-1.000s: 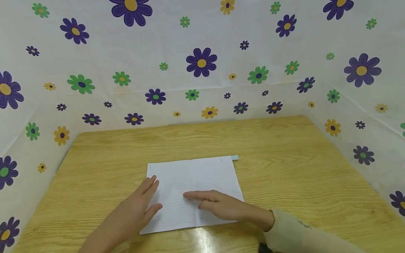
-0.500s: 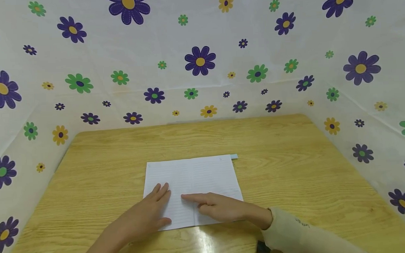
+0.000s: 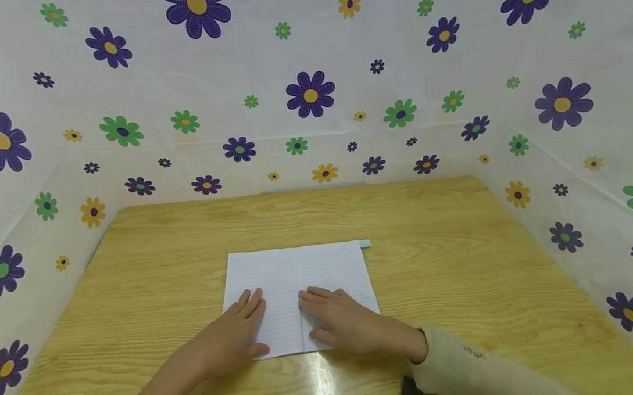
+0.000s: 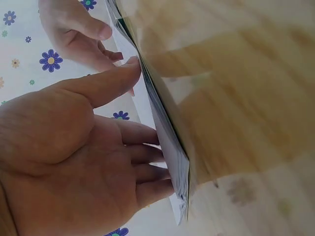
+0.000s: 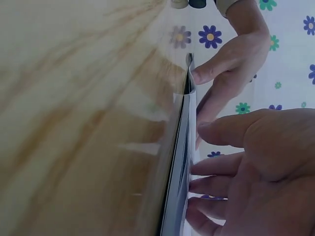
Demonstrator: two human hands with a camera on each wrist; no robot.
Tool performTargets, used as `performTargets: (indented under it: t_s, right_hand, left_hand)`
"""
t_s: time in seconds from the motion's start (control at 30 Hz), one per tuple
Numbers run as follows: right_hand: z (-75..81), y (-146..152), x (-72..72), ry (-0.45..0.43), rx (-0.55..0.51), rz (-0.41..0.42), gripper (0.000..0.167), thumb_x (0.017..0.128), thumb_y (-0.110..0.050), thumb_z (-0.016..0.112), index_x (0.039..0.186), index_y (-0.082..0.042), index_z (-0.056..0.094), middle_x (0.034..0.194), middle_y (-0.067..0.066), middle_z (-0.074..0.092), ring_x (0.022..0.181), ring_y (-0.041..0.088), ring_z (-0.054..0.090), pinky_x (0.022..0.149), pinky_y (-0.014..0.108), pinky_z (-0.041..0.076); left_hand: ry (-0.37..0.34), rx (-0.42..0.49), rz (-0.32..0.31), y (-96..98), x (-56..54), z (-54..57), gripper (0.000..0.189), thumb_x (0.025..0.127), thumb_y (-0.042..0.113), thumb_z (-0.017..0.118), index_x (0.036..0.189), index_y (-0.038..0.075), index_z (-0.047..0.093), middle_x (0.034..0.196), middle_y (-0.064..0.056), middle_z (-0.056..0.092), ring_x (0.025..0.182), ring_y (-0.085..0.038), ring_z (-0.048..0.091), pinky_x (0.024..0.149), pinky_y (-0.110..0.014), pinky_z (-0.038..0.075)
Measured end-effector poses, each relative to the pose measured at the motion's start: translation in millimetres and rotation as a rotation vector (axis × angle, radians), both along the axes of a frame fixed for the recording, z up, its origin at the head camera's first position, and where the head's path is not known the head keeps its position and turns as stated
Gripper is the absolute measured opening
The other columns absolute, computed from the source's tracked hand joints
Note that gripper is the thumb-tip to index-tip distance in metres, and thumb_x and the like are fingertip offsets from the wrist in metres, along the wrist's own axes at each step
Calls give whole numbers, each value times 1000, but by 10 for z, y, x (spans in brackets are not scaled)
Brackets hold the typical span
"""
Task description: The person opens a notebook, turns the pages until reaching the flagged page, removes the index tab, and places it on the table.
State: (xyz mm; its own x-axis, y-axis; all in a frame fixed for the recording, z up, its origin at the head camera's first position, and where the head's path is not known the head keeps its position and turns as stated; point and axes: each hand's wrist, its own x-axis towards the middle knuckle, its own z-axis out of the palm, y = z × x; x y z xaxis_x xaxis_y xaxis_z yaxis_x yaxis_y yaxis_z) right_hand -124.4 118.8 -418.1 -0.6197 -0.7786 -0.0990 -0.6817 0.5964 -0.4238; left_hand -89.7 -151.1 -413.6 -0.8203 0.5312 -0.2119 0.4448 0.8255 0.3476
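An open notebook (image 3: 277,268) with lined white pages lies flat on the wooden table, its centre fold running toward the person. On the left page rests my left hand (image 3: 232,334), fingers extended and thumb near the lower edge. My right hand (image 3: 347,321) lies over the right page, its fingertips at the centre fold and its thumb spread below. In the left wrist view, the left fingertips and thumb touch the top page of the notebook (image 4: 170,142). The right wrist view has the right hand (image 5: 266,162) with fingertips against the page surface. Neither hand grips anything.
A pale blue tab (image 3: 365,243) sticks out at the notebook's upper right corner. A small black object (image 3: 411,387) sits beside the right sleeve (image 3: 458,355). White flower-print cloth (image 3: 311,58) stands around the back and sides of the wooden table (image 3: 428,240).
The left hand has moved right, from the page's left edge farther onto the left page. The right hand has gone from a pointing index finger on the left page to spread fingers at the fold.
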Motion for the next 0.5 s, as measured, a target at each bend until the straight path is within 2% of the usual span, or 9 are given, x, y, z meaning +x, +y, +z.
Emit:
performTargets:
  t_s: [0.13, 0.3, 0.4, 0.5]
  right_hand:
    - [19, 6, 30, 111, 96, -8, 52, 101, -29, 69, 144, -3, 57, 161, 14, 42, 150, 31, 35, 110, 53, 42]
    - [0, 71, 25, 187, 180, -57, 56, 101, -38, 67, 144, -3, 55, 161, 14, 41, 150, 32, 36, 110, 53, 42]
    - [-21, 152, -6, 193, 216, -88, 65, 102, -42, 65, 150, -1, 50, 162, 16, 40, 151, 33, 34, 112, 54, 40]
    - [-8, 248, -38, 162, 215, -130, 69, 102, -42, 65, 152, 3, 47, 162, 18, 38, 152, 33, 32, 115, 58, 36]
  left_hand:
    - [-10, -9, 40, 1, 7, 8, 87, 96, 40, 73, 148, -20, 38, 161, -37, 24, 150, -55, 20, 120, -60, 26]
    - [0, -53, 70, -13, -4, 9, 95, 94, 47, 73, 147, -23, 35, 158, -43, 23, 148, -58, 19, 120, -62, 25]
    - [7, -55, 80, -26, -5, 13, 97, 93, 48, 73, 145, -25, 35, 156, -45, 23, 147, -59, 20, 119, -62, 25]
    - [-5, -48, 99, -46, -11, 16, 99, 93, 49, 74, 145, -25, 35, 156, -45, 22, 147, -60, 19, 119, -62, 25]
